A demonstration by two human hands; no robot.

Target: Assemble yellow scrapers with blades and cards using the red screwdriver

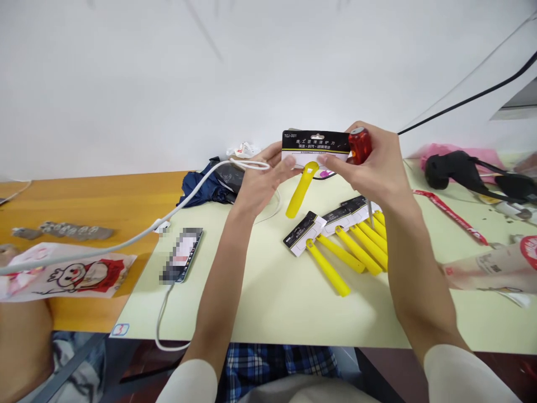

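Observation:
Both hands hold up a carded scraper (300, 190), its black and white header card facing me and its yellow handle hanging below. My left hand (264, 179) pinches the card's left side, with the thumb on the front. My right hand (373, 162) presses its thumb on the right side of the card and also keeps a screwdriver (359, 144) with a red handle in its grip. The screwdriver's metal shaft points down beneath that hand. Below, several more carded scrapers (329, 268) lie overlapping on the pale green table, some partly hidden by my right forearm.
A phone (184, 254) with a white cable lies at left. Behind my left hand is dark blue cloth (205, 184). To the right are a red strap (453, 215), a black strapped item (457, 168) and a plastic cup (486, 267). Another person sits at far left beside a printed bag (79, 274).

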